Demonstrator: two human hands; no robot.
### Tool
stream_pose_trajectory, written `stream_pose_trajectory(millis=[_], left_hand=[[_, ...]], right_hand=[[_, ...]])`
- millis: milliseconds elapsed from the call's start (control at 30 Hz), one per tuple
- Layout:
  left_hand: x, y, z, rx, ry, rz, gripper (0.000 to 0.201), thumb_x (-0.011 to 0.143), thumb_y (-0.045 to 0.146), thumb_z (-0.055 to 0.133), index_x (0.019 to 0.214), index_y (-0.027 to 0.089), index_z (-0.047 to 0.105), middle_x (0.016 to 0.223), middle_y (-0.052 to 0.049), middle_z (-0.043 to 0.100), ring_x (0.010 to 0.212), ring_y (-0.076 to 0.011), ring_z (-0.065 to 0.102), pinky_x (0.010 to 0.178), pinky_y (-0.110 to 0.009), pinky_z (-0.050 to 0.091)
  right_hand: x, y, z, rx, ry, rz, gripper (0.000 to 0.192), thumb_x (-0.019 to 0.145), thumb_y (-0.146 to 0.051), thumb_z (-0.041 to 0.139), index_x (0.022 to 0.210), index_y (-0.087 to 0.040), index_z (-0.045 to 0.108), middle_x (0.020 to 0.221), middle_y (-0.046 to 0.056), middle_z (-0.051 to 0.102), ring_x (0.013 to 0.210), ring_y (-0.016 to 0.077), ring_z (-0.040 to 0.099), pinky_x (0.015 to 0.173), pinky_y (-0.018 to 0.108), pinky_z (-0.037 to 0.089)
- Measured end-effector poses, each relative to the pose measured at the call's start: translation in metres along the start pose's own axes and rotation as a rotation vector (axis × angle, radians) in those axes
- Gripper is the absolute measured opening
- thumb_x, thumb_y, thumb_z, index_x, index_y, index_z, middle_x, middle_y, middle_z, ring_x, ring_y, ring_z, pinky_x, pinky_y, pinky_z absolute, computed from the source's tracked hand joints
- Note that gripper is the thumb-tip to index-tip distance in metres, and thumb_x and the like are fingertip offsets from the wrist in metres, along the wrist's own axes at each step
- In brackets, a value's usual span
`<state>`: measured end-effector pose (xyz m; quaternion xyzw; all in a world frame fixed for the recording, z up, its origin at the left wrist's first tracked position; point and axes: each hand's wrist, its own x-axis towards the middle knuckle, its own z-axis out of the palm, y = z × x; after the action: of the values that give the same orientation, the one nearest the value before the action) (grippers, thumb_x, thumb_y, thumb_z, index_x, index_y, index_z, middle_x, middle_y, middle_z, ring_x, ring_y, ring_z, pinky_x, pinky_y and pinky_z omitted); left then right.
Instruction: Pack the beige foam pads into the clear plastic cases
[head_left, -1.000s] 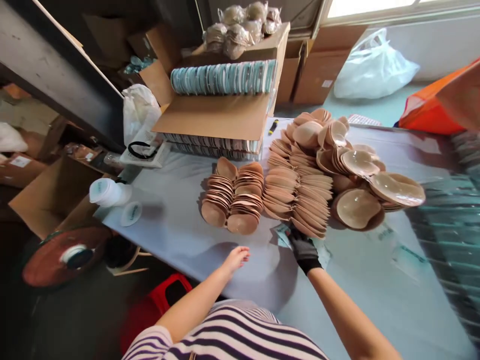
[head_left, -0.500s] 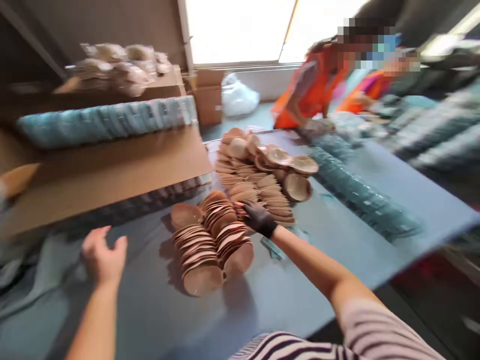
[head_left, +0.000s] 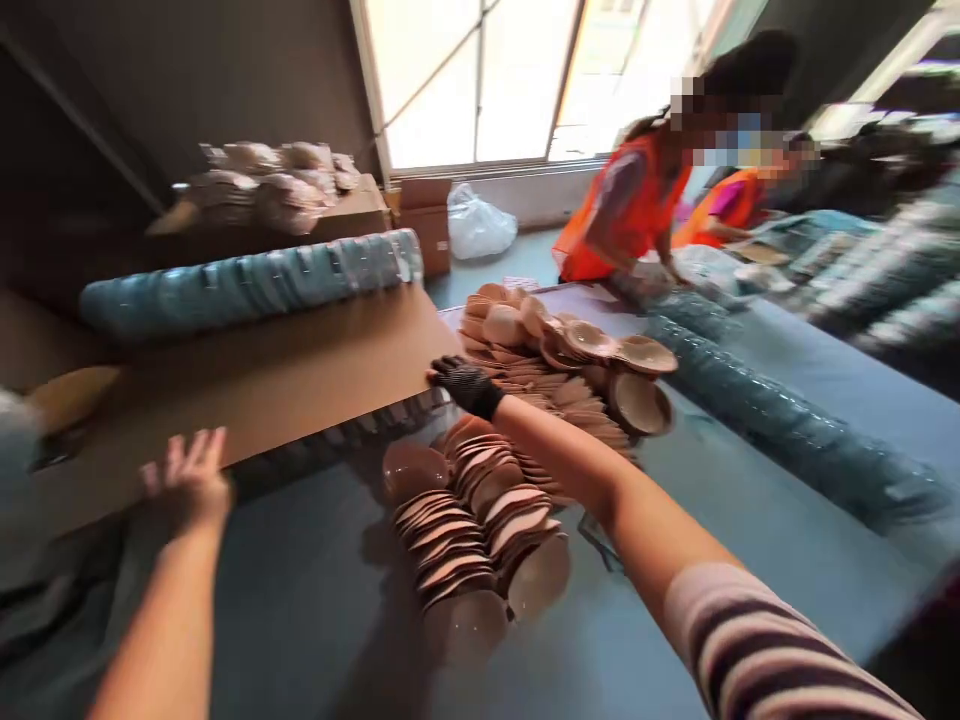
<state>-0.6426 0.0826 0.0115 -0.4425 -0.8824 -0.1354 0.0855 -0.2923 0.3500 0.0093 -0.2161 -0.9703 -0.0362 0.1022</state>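
My bare left hand (head_left: 191, 485) is at the front left edge of a brown cardboard sheet (head_left: 300, 365), its fingers spread and nothing held. At the sheet's right edge, my right hand (head_left: 469, 388) in a dark fingerless glove reaches out with its fingers extended; whether they touch the cardboard I cannot tell. Below my right forearm, two nested rows of brownish-pink moulded cups (head_left: 457, 540), like bra cups, lie on the table (head_left: 315, 610). A larger pile of the same cups (head_left: 577, 345) sits behind that arm, partly hidden by it.
A plastic-wrapped roll of cups (head_left: 255, 285) lies along the cardboard's back, with bagged cups (head_left: 270, 185) on a box behind. Another wrapped roll (head_left: 795, 425) crosses the table at right. Beyond it, a person in an orange vest (head_left: 619, 215) works beside another person (head_left: 724, 210).
My right hand has left the cups and moved up and left to the cardboard's edge. My left hand has come to the cardboard's front edge. The view has shifted left and up.
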Motion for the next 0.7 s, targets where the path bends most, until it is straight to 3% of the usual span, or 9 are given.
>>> stream_pose_trajectory(millis=[100,233,333,433,500,567,633,700], left_hand=[[-0.009,-0.001,0.007,-0.03,0.105,0.015,0.054,0.093,0.024,0.031,0.142,0.014,0.052,0.149,-0.011,0.05,0.15,-0.0271,0.027,0.121,-0.056,0.016],[-0.046,-0.007,0.0,-0.005,0.103,0.045,0.055,0.091,0.016,0.033,0.142,0.015,0.054,0.148,-0.01,0.052,0.151,-0.028,0.024,0.123,-0.056,0.012],[-0.076,-0.013,-0.005,0.034,0.013,0.066,0.06,0.087,0.009,0.034,0.144,0.017,0.052,0.152,-0.008,0.048,0.151,-0.027,0.025,0.124,-0.054,0.011],[-0.084,-0.026,-0.014,0.01,-0.207,0.102,0.067,0.081,0.01,0.04,0.147,0.019,0.047,0.157,-0.008,0.041,0.15,-0.0275,0.028,0.123,-0.053,0.015],[-0.066,-0.036,-0.026,-0.058,-0.327,0.129,0.069,0.081,0.017,0.046,0.149,0.021,0.044,0.158,-0.008,0.04,0.15,-0.0286,0.028,0.122,-0.054,0.018],[-0.028,-0.046,-0.041,-0.162,-0.289,0.122,0.067,0.082,0.026,0.052,0.148,0.021,0.045,0.157,-0.009,0.041,0.15,-0.0292,0.028,0.122,-0.052,0.019],[0.027,-0.055,-0.053,-0.307,-0.092,0.066,0.066,0.083,0.031,0.055,0.146,0.014,0.046,0.156,-0.012,0.042,0.148,-0.0275,0.031,0.122,-0.045,0.022],[0.087,-0.064,-0.056,-0.472,0.15,-0.078,0.068,0.082,0.029,0.057,0.146,0.008,0.044,0.157,-0.015,0.04,0.146,-0.0258,0.034,0.122,-0.04,0.024]], right_hand=[[-0.013,0.005,-0.007,0.067,0.094,0.022,0.038,0.098,-0.008,0.039,0.128,-0.015,0.061,0.138,0.013,0.059,0.126,0.0244,0.051,0.107,0.047,0.039],[-0.051,-0.004,-0.01,0.119,0.09,-0.017,0.042,0.097,-0.008,0.04,0.131,-0.019,0.062,0.141,0.009,0.059,0.132,0.0243,0.05,0.113,0.048,0.035],[-0.08,-0.014,-0.006,0.132,0.057,-0.06,0.04,0.096,-0.01,0.043,0.127,-0.022,0.066,0.136,0.008,0.063,0.127,0.0247,0.055,0.111,0.049,0.038],[-0.084,-0.007,-0.01,0.144,0.1,-0.223,0.028,0.097,-0.023,0.05,0.115,-0.022,0.071,0.121,0.009,0.071,0.114,0.0251,0.062,0.108,0.051,0.041],[-0.063,0.017,-0.022,0.151,0.224,-0.277,0.03,0.098,-0.036,0.052,0.116,-0.021,0.071,0.118,0.011,0.072,0.113,0.0256,0.063,0.106,0.05,0.042],[-0.022,0.056,-0.036,0.128,0.411,-0.14,0.047,0.1,-0.048,0.046,0.128,-0.015,0.066,0.125,0.017,0.068,0.119,0.0266,0.06,0.101,0.047,0.043],[0.03,0.103,-0.044,0.073,0.583,0.162,0.073,0.098,-0.061,0.036,0.14,-0.005,0.054,0.13,0.025,0.063,0.118,0.0277,0.061,0.091,0.045,0.044],[0.083,0.148,-0.043,0.036,0.666,0.424,0.095,0.092,-0.072,0.029,0.141,0.007,0.046,0.123,0.032,0.063,0.106,0.0266,0.067,0.077,0.043,0.043]])
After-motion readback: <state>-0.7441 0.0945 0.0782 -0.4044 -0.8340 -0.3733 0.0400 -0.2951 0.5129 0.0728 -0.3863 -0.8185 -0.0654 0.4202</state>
